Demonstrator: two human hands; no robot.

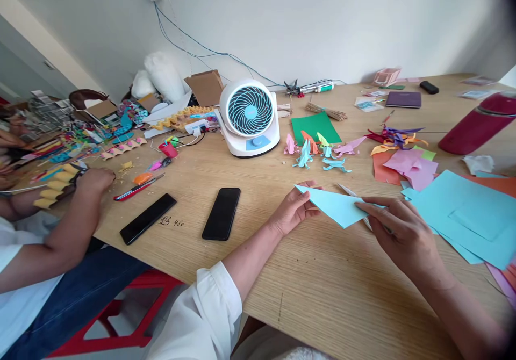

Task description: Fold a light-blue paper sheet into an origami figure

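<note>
A light-blue sheet of folded paper (337, 205), now a pointed triangular shape, is held up just over the table between both hands. My left hand (293, 209) pinches its left tip between thumb and fingers. At the right end, my right hand (399, 231) grips the paper with thumb and forefinger. Beneath the paper and right hand lies a pair of scissors (347, 190), partly hidden. Beyond the hands stand several small folded paper figures (304, 155) in blue, pink, orange and green. To the right lie loose light-blue sheets (475, 215).
A white fan (250, 115) stands at the back, with a green sheet (316, 128) beside it. Two black phones (221, 214) lie left of my arm. A dark red bottle (478, 123) is at the right. Another person's hand (97, 180) works at the left.
</note>
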